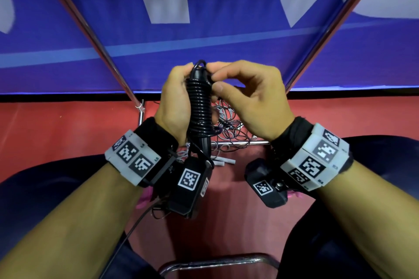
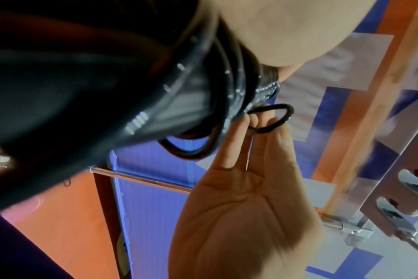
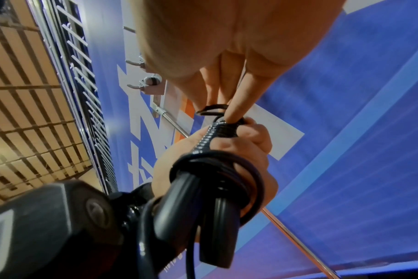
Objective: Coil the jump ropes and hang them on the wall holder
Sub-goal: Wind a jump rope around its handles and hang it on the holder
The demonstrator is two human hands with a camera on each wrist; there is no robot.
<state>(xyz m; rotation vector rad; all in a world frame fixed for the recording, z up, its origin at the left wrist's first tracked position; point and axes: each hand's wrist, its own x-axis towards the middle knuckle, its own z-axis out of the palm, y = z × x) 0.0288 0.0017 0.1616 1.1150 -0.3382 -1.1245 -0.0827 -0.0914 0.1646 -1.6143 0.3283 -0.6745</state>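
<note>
The black jump rope (image 1: pixel 200 102), wound tight round its handles (image 3: pixel 217 226), stands upright in the clenched left hand (image 1: pixel 174 97). The right hand (image 1: pixel 251 102) pinches the small end loop (image 1: pixel 200 64) at the bundle's twelve o'clock. I'd keep the left squeeze firm so the turns don't spring, and seat that loop snugly before reaching for the wall holder (image 3: pixel 153 83). More ropes (image 1: pixel 231 129) lie tangled at five o'clock.
</note>
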